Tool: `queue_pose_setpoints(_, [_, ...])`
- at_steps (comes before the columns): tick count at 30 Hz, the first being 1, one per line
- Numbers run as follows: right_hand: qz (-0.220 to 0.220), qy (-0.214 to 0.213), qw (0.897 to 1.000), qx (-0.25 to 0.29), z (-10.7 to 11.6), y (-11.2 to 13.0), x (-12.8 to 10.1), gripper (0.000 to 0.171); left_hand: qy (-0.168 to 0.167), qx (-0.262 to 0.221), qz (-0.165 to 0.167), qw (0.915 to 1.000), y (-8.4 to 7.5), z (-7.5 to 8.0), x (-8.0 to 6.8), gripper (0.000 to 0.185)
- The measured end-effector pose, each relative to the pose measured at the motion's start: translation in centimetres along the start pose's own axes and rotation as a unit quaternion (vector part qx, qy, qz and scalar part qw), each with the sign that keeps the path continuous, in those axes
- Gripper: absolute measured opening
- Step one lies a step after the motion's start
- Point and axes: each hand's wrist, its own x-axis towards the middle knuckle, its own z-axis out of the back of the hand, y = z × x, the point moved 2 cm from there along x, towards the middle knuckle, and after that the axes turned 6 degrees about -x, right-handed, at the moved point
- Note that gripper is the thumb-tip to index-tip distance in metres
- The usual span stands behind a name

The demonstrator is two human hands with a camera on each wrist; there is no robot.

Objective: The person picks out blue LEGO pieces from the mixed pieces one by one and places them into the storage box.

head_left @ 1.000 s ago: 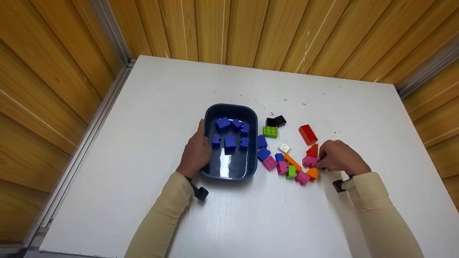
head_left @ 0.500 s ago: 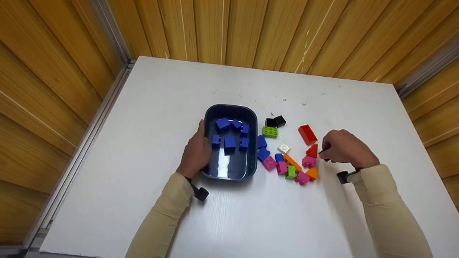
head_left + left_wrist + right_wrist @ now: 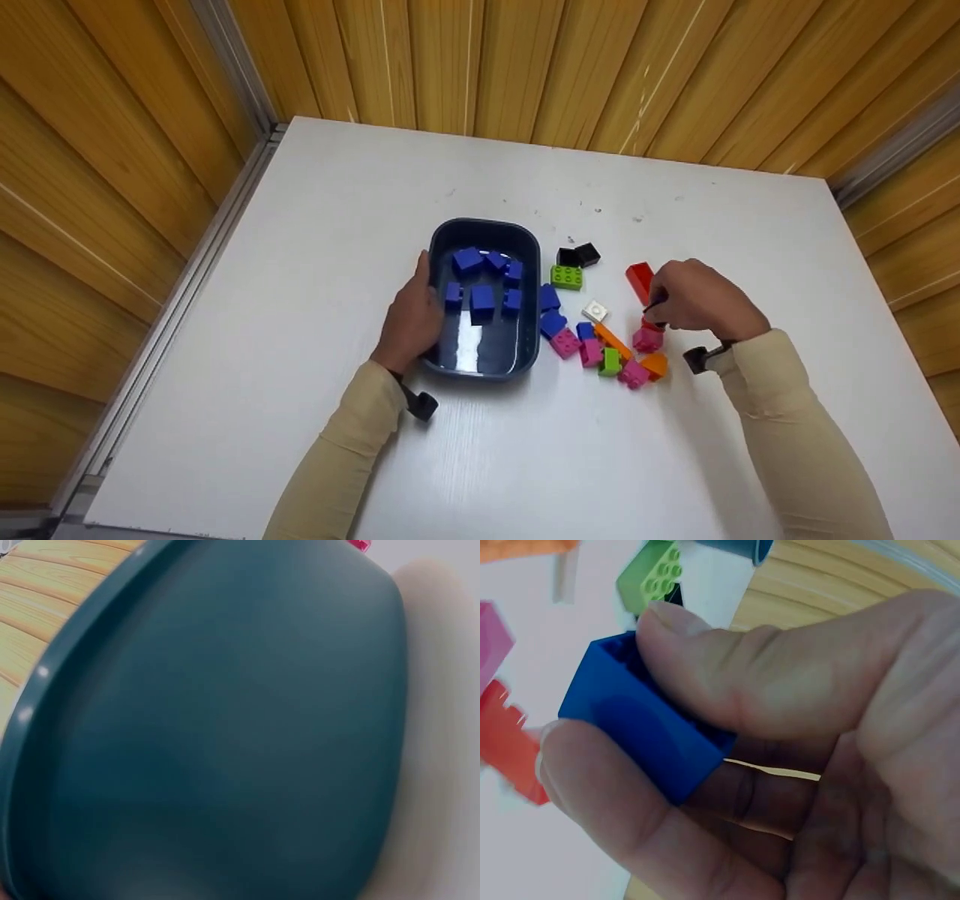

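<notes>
My left hand (image 3: 409, 322) holds the left side of a dark blue tray (image 3: 534, 300); its finger placement is partly hidden. Inside the tray lie several blue toy bricks (image 3: 481, 298). In the left wrist view the tray's outer wall (image 3: 225, 705) fills most of the picture. My right hand (image 3: 705, 300) is raised over the loose bricks at the right. Between thumb and fingers it pinches a blue toy brick (image 3: 630, 712), clear in the right wrist view but only a dark edge from the head. Below that hand are a partly covered red piece and a pink brick (image 3: 647, 340).
Right of the tray lie two black bricks (image 3: 579, 255), a green brick (image 3: 566, 277), a white piece (image 3: 595, 310) and a red brick (image 3: 640, 281). Two blue bricks (image 3: 553, 324) sit close to the tray wall. Pink, orange and green pieces cluster nearer the front. Wooden panels (image 3: 480, 67) stand behind the table.
My right hand first lifts away rightward from the pink and orange pieces with the brick, then shifts left over the red pieces. The left hand and tray stay in place.
</notes>
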Motion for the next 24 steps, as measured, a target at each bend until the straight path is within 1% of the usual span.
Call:
queue_pose_setpoints(6, [0.035,-0.015,0.999,-0.029,0.7,2.0,0.5,0.011,-0.001,-0.001,0.002,1.0,-0.1,0.0,-0.1,0.061])
queue_pose_setpoints(12, [0.038,-0.009,0.999,-0.03,0.9,3.8,0.9,0.011,0.0,0.001,0.002,1.0,0.0,-0.1,0.0,0.061])
queue_pose_setpoints(19, [0.068,-0.026,0.997,-0.039,1.1,6.0,1.4,0.009,-0.002,-0.004,0.0,1.0,0.1,-0.2,0.1,0.062])
queue_pose_setpoints(24, [0.075,-0.023,0.996,-0.046,1.3,7.2,1.8,0.009,-0.004,-0.005,-0.003,1.0,0.0,-0.1,0.0,0.062])
